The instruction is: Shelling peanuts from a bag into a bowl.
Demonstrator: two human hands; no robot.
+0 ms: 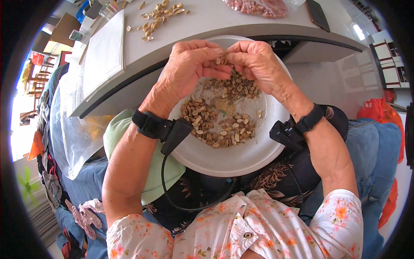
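Observation:
Both hands meet above the far side of a white basin [224, 166] in my lap. My left hand [189, 64] and my right hand [256, 64] pinch a small tan peanut [221, 59] between thumbs and fingers. The fingers partly cover it, so I cannot tell if the shell is cracked. Below them, the basin holds a ring of broken peanut shells [233, 129], with a wet-looking paler patch in the middle. Unshelled peanuts [159, 19] lie in a loose heap on the table beyond my left hand.
A clear plastic bag of reddish peanut kernels [256, 7] and a dark phone [317, 15] lie on the grey table [198, 21]. White paper [105, 54] rests at its left end. The table's curved edge overhangs the basin's far rim. Black straps and cables hang from both wrists.

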